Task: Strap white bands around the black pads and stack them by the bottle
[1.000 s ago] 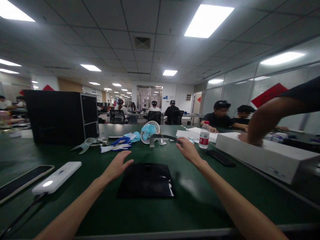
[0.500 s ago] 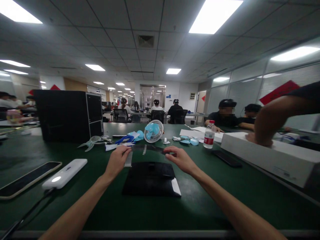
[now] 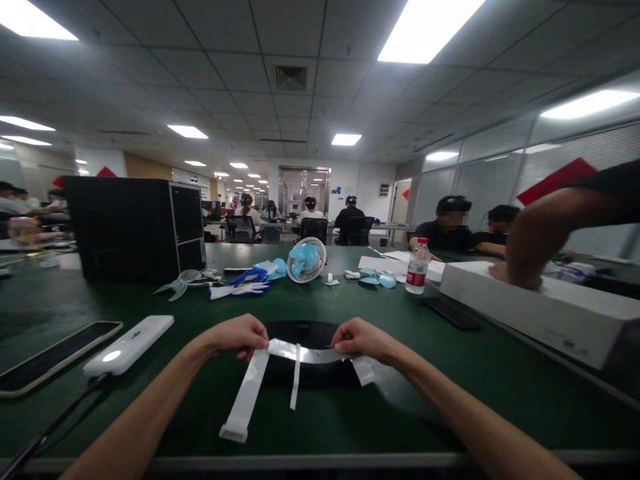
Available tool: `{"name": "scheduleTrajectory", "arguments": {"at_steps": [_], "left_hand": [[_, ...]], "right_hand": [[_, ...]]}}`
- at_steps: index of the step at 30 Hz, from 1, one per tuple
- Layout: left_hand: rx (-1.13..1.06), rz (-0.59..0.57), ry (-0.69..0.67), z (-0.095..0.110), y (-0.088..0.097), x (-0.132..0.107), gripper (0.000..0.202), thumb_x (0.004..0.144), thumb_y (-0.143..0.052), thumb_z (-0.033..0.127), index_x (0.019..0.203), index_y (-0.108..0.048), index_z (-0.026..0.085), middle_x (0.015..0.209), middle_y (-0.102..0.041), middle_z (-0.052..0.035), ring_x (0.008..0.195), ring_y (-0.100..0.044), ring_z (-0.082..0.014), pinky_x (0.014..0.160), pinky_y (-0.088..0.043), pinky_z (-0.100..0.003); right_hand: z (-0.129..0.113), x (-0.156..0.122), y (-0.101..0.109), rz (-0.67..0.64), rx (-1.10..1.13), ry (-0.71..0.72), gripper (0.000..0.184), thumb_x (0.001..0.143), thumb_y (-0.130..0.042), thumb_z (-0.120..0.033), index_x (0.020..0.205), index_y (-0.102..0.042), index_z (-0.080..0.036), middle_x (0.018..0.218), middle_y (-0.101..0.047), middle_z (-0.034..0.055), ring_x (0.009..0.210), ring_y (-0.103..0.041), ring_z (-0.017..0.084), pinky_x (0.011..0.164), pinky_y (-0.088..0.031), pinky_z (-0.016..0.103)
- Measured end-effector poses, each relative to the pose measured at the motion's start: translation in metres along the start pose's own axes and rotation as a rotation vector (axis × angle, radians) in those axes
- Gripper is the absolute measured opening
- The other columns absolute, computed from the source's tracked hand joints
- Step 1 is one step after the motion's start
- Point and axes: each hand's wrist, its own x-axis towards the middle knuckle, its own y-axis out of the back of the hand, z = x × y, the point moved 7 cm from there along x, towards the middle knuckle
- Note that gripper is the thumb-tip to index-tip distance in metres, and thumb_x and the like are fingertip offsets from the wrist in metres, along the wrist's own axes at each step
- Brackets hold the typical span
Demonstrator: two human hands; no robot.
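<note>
A shiny white flat ribbon cable (image 3: 306,352) is stretched between my two hands, above the table. My left hand (image 3: 240,338) pinches its left end. From there a ribbed length hangs down to a white connector (image 3: 233,432). My right hand (image 3: 356,339) pinches the other side, where a short clear flap (image 3: 363,371) hangs below the fingers. A narrow white strip (image 3: 295,383) dangles from the cable's middle. Behind and below the cable lies a flat black panel (image 3: 285,330), partly covered by it.
Farther back are a small fan (image 3: 306,260), gloves (image 3: 243,283), blue fan blades (image 3: 379,278) and a bottle (image 3: 417,270). A black computer case (image 3: 125,230), a phone (image 3: 55,357) and a white power bank (image 3: 127,345) are left. Another person's arm (image 3: 545,233) reaches into a white box (image 3: 530,313).
Both hands have come down and closer to me with the cable. It has turned so its white face shows, with its connector end and narrow strip now hanging down.
</note>
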Motion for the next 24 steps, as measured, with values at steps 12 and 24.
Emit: {"name": "scheduleTrajectory", "arguments": {"at_steps": [12, 24], "left_hand": [[0.254, -0.006, 0.054, -0.016, 0.002, 0.01, 0.02, 0.067, -0.062, 0.035, 0.072, -0.065, 0.016, 0.059, -0.056, 0.0032, 0.052, -0.047, -0.0088, 0.047, -0.03, -0.02], [0.417, 0.024, 0.029, -0.012, 0.002, 0.011, 0.022, 0.067, -0.059, 0.036, 0.075, -0.068, 0.017, 0.071, -0.063, 0.0017, 0.068, -0.055, -0.0152, 0.059, -0.036, -0.024]], "right_hand": [[0.001, 0.007, -0.009, 0.03, -0.256, 0.035, 0.017, 0.074, -0.06, -0.018, 0.085, -0.07, -0.012, 0.079, -0.068, 0.0031, 0.069, -0.06, 0.014, 0.059, -0.044, 0.023], [0.006, 0.013, -0.01, 0.096, -0.413, 0.116, 0.018, 0.072, -0.06, -0.022, 0.083, -0.071, -0.014, 0.075, -0.068, 0.0018, 0.067, -0.061, 0.014, 0.059, -0.044, 0.022]]}}
